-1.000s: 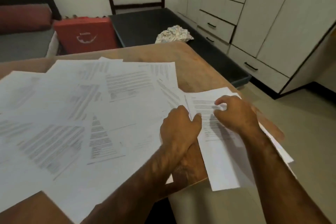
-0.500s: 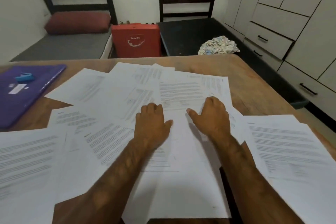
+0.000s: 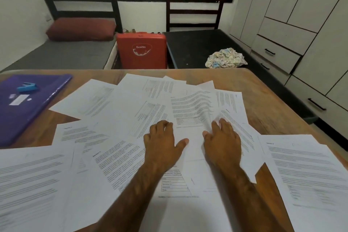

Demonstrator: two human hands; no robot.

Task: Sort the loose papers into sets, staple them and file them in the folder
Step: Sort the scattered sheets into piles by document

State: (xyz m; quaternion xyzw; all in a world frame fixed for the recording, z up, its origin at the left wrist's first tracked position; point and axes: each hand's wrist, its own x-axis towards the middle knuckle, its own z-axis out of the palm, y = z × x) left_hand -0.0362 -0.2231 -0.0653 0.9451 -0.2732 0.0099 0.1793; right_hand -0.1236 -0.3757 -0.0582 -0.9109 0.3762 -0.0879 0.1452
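Your left grip (image 3: 162,145) and right grip (image 3: 223,143) both lie open, palms down, pressing on the papers (image 3: 116,111) and holding none. The papers are strewn across the table's (image 3: 263,96) middle; the folder (image 3: 33,111) lies at its far left corner, the stapler (image 3: 28,87) on top

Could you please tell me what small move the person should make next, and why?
Probably draw the buckled white printed sheet free with the right hand while the left hand pins the overlapping papers; the sheets lie scattered, and the small blue stapler rests unused on the purple plastic folder.
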